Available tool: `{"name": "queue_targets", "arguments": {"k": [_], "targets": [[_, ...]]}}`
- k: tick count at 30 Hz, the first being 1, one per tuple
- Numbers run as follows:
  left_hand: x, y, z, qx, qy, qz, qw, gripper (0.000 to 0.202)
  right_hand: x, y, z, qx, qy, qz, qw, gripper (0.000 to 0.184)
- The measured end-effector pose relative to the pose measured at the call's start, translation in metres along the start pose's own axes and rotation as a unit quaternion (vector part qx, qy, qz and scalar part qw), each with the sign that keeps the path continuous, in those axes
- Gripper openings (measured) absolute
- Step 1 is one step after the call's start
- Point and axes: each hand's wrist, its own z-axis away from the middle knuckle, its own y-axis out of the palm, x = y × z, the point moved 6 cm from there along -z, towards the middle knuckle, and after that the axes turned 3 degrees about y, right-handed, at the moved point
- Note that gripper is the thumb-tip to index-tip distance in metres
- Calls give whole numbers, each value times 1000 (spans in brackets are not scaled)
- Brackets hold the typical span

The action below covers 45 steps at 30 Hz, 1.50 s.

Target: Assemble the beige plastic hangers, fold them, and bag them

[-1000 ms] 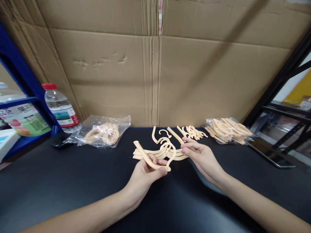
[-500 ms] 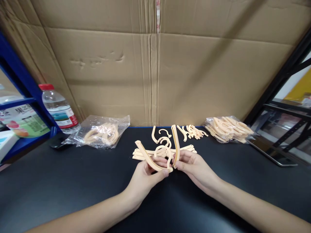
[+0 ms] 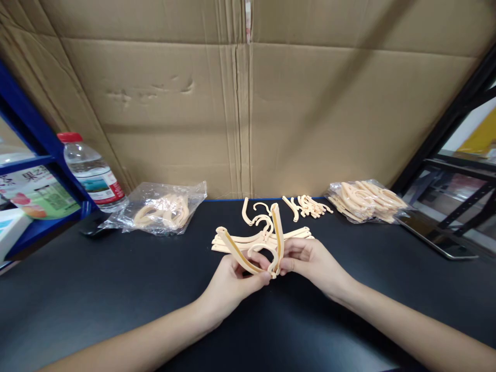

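Note:
My left hand point(image 3: 232, 281) is closed on a cream plastic hanger arm point(image 3: 236, 250) that slants up to the left, with a small hook part curled at its lower end. My right hand point(image 3: 310, 261) pinches a second cream arm point(image 3: 278, 235) that stands nearly upright. The two arms meet at their lower ends between my fingertips, forming a V. Just behind my hands lies a small stack of assembled cream hangers point(image 3: 248, 240) on the black table point(image 3: 116, 289).
Loose cream hooks point(image 3: 310, 205) lie behind the stack. A clear bag of cream parts point(image 3: 160, 211) sits back left, another bag of arms point(image 3: 364, 199) back right. A water bottle point(image 3: 93, 175) stands by blue shelving at left. A tablet point(image 3: 437, 235) lies at right. A cardboard wall closes the back.
My right hand picked a cream arm from the table, raised it upright and brought its lower end to the piece in my left hand. Both hands drew slightly closer together.

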Motion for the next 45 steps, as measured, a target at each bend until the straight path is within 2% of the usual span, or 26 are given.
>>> {"name": "queue_targets", "arguments": {"k": [8,13,18,22,28,32,35,37,39,42,45], "targets": [[-6,3,1,29,59,-24,998,3,0,2,-1,18,10,8,1000,13],[-4,3,3,26,68,-14,997,4,-2,3,-1,13,19,5,1000,15],[-1,0,4,-10,51,-11,999,8,2,4,2,2,-15,19,1000,14],[2,-6,5,-55,32,-21,998,12,4,5,5,-37,-30,37,998,18],[2,-6,5,-76,4,23,997,15,-4,8,7,-77,-50,60,994,23],[-1,-6,5,-78,-15,33,996,18,-1,6,2,-48,-76,42,995,24],[-5,-14,3,-101,-26,38,994,22,15,-12,-2,-18,-107,27,994,25],[-9,-22,1,-117,-29,47,992,26,26,-29,-4,10,-113,63,992,21],[-13,-31,-4,-113,-39,58,991,28,36,-46,-6,20,-115,145,982,20],[-22,-48,-14,-63,-61,51,995,29,44,-64,-6,10,-123,280,952,20],[-38,-67,-26,0,-34,-35,999,25,47,-67,-6,17,-147,398,905,19]]}}
